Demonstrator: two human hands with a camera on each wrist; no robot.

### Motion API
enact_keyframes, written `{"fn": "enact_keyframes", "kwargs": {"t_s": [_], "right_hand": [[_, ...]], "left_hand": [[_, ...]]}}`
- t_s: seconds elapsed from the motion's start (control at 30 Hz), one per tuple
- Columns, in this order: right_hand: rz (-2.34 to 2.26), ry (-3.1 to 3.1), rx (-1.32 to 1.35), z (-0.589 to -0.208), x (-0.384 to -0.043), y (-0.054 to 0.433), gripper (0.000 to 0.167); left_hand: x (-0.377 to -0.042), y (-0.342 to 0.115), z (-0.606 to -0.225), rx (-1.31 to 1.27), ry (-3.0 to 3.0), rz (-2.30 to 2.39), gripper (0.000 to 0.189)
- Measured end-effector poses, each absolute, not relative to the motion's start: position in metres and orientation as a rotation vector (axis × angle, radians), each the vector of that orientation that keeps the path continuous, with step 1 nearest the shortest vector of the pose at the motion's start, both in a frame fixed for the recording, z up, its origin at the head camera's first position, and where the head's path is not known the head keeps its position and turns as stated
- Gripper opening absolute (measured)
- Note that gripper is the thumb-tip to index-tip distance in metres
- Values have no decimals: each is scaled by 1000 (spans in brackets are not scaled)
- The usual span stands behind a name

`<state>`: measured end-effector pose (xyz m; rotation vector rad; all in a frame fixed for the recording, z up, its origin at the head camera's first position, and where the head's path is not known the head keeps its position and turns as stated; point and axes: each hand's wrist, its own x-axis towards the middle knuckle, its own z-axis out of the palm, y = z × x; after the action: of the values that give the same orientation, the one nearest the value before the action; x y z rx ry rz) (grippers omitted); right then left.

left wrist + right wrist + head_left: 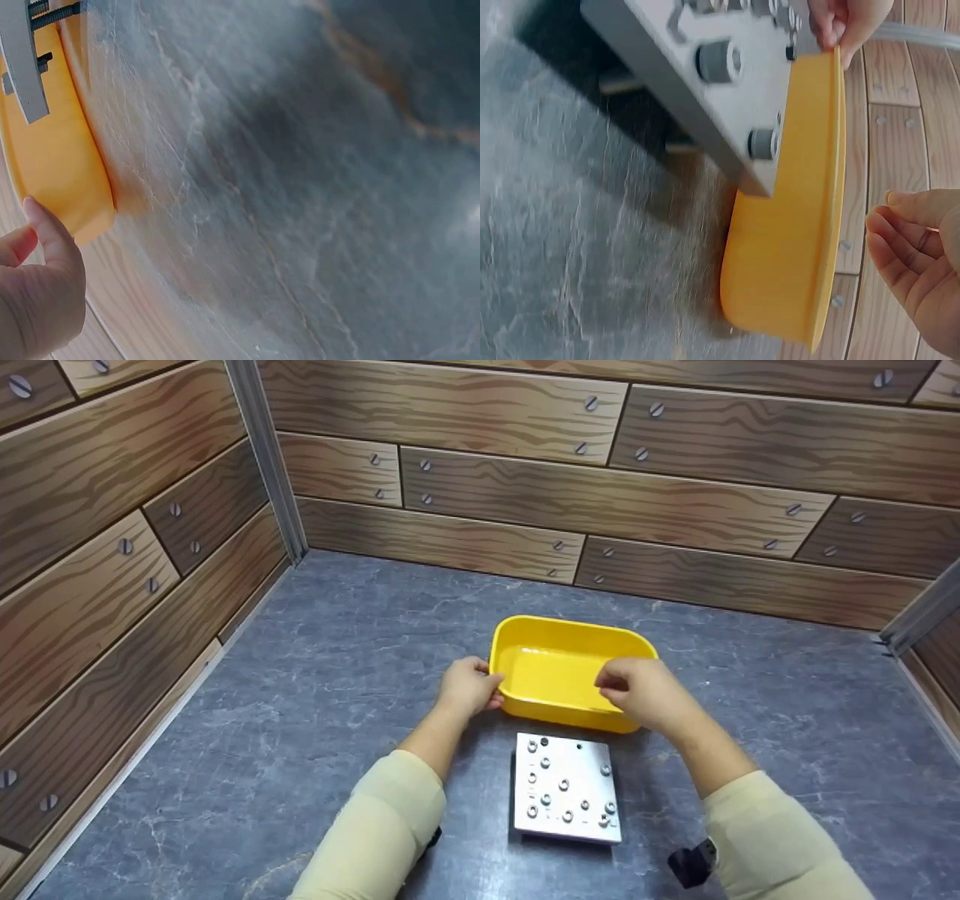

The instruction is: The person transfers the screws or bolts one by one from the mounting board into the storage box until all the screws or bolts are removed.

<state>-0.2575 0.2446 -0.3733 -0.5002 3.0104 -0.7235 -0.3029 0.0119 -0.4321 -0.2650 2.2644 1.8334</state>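
My left hand (469,688) grips the left end of a yellow plastic bin (574,713), thumb over the rim and fingers outside. In the left wrist view, that hand (45,292) shows at the bin's corner. Over the bin's right side hovers my right hand (646,694), its fingers loosely bent. The right wrist view has this hand (922,262) with thumb and fingertips close together and nothing visible between them. In front of the bin stands a silver metal plate (583,765) carrying several socket-head screws (720,61), with bolt-like legs beneath it.
A grey marbled tabletop (360,660) lies under everything. Wood-patterned walls (495,480) enclose the back and left side, with a metal corner post (266,457) at the back left. A dark wrist device (691,864) hangs below the right sleeve.
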Motion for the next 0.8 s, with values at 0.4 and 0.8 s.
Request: {"fn": "enact_keyframes", "kwargs": {"t_s": [0.4, 0.8], "right_hand": [[-682, 2917, -814, -387, -240, 208, 7], [-517, 2899, -826, -400, -233, 190, 6]], "left_hand": [[-302, 12, -429, -272, 2273, 1813, 19], [-302, 13, -432, -270, 2283, 1812, 19]]}}
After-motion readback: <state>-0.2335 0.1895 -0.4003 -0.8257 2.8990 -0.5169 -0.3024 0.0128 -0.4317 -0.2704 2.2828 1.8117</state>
